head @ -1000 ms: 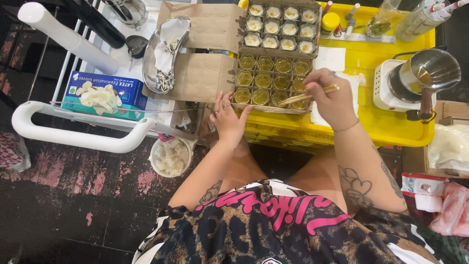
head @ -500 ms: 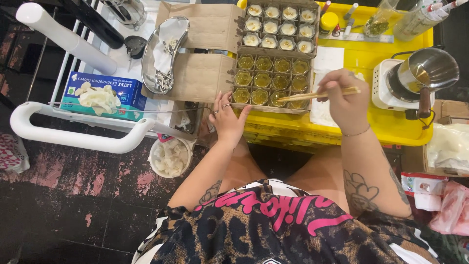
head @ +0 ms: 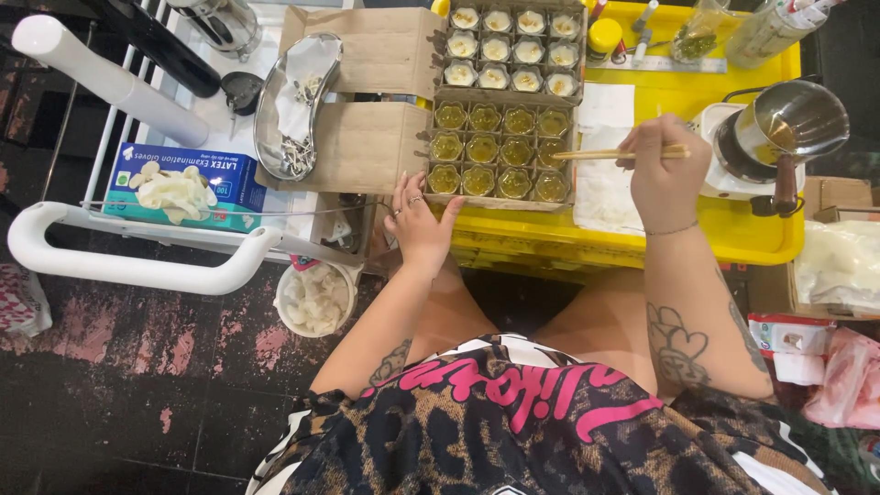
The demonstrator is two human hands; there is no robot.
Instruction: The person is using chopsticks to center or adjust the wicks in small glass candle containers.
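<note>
chopsticks of pale wood [head: 616, 154] are held level in the closed right hand [head: 662, 174], their tips now drawn back to the right edge of the brown cardboard tray of small amber-filled glass jars [head: 500, 151], where a second ago they were dipped low over the front row. the left hand [head: 419, 223] is kept flat and open, holding nothing, against the tray's front left corner on the yellow plastic tabletop [head: 697, 234]. that front-row pass is judged finished.

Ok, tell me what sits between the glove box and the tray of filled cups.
Head view: a metal kidney dish and brown cardboard flaps lie between the glove box and tray of cups.
</note>
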